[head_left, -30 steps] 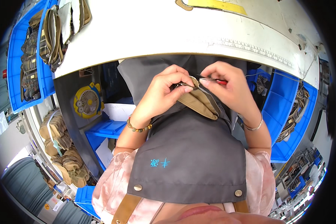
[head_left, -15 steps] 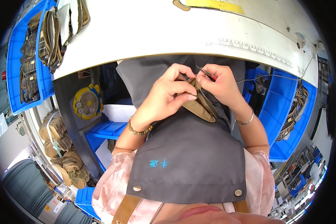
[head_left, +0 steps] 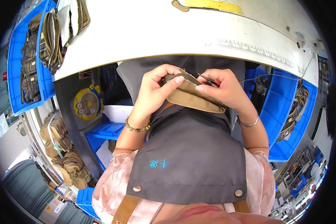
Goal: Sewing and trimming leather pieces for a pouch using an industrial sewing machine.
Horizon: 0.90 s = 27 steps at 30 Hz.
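Note:
A khaki fabric pouch [head_left: 196, 98] with a zipper along its upper edge is held above my lap, over the dark apron [head_left: 186, 142]. My left hand [head_left: 156, 86] grips its left end, the thumb pressed along the zipper edge. At the pouch's right end, my right hand [head_left: 222, 89] is closed around small dark thread snips [head_left: 210, 79] with a red part. Its thumb also rests against the pouch's edge. Most of the snips is hidden in the palm.
A white worktable [head_left: 145, 33] with a printed ruler scale lies in front. Stacked pouches [head_left: 50, 41] sit on its left end, beside a blue bin [head_left: 13, 74] of plaid pieces. Khaki bundles [head_left: 52, 128] and a yellow fan [head_left: 87, 103] are at left; another blue bin [head_left: 276, 100] is at right.
The pouch has been turned and spread wider, so its broad side and zipper edge now show. My left hand has shifted left along it; the snips stay in my right hand.

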Available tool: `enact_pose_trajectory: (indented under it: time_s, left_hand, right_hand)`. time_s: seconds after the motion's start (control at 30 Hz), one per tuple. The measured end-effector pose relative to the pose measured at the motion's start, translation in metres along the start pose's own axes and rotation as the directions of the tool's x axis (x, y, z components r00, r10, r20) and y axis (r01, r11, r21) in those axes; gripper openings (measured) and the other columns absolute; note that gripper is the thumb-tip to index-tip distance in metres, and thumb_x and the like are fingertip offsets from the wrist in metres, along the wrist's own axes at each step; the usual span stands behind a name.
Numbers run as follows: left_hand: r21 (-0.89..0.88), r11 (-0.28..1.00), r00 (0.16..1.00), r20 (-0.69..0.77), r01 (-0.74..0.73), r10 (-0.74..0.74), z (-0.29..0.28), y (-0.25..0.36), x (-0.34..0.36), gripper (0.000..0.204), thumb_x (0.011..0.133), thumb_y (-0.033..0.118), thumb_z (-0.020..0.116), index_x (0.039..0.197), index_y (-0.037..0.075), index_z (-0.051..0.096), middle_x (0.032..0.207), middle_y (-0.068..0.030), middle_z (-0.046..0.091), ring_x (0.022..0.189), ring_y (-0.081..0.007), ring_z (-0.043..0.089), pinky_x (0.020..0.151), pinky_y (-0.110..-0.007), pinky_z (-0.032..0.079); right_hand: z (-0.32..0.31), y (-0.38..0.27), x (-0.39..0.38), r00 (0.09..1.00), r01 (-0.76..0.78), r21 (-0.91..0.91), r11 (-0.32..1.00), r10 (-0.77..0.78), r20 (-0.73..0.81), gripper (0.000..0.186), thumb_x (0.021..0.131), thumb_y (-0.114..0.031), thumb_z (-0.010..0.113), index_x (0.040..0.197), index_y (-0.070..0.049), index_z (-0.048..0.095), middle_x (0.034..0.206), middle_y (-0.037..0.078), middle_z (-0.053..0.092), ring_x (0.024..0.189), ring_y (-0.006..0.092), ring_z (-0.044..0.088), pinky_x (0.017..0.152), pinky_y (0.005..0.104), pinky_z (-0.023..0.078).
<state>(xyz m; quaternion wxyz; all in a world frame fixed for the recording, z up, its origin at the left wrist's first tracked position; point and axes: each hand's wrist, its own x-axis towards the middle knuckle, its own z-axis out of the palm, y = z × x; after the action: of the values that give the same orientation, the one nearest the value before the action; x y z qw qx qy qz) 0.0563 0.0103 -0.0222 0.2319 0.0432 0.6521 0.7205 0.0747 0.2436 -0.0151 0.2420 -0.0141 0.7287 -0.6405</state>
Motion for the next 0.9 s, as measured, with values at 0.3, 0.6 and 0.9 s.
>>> enact_pose_trajectory:
  time_s: [0.3, 0.6, 0.9]
  left_hand:
    - [-0.115, 0.993, 0.999, -0.027, 0.041, -0.045, -0.004, -0.001, 0.001, 0.017, 0.091, 0.001, 0.07, 0.103, 0.004, 0.058, 0.096, -0.0023, 0.068, 0.087, -0.0069, 0.061, 0.08, -0.022, 0.048]
    - [-0.195, 0.98, 0.996, -0.057, 0.051, -0.063, -0.003, -0.005, -0.001, 0.031, 0.09, -0.002, 0.071, 0.114, 0.005, 0.052, 0.091, -0.0023, 0.068, 0.083, -0.0069, 0.063, 0.076, -0.021, 0.049]
    - [-0.292, 0.954, 0.997, -0.006, 0.072, -0.077, -0.007, -0.005, -0.001, 0.029, 0.092, 0.001, 0.068, 0.12, 0.002, 0.057, 0.091, -0.0013, 0.067, 0.084, -0.0076, 0.063, 0.078, -0.022, 0.049]
  right_hand:
    - [0.0, -0.001, -0.002, 0.999, -0.014, 0.02, 1.0, 0.013, 0.052, 0.017, 0.087, -0.012, 0.074, 0.095, 0.002, 0.071, 0.071, -0.002, 0.06, 0.068, 0.003, 0.047, 0.062, 0.0229, 0.041]
    - [0.002, -0.004, -0.004, 0.998, -0.009, 0.034, 0.999, 0.007, 0.065, 0.016, 0.088, -0.011, 0.073, 0.096, 0.003, 0.071, 0.074, 0.001, 0.065, 0.07, 0.0037, 0.052, 0.065, 0.0231, 0.045]
    - [-0.012, -0.01, -0.004, 0.99, 0.054, -0.089, 0.995, -0.042, 0.133, 0.015, 0.086, -0.01, 0.074, 0.094, 0.002, 0.072, 0.079, 0.006, 0.069, 0.073, 0.0058, 0.057, 0.065, 0.0238, 0.046]
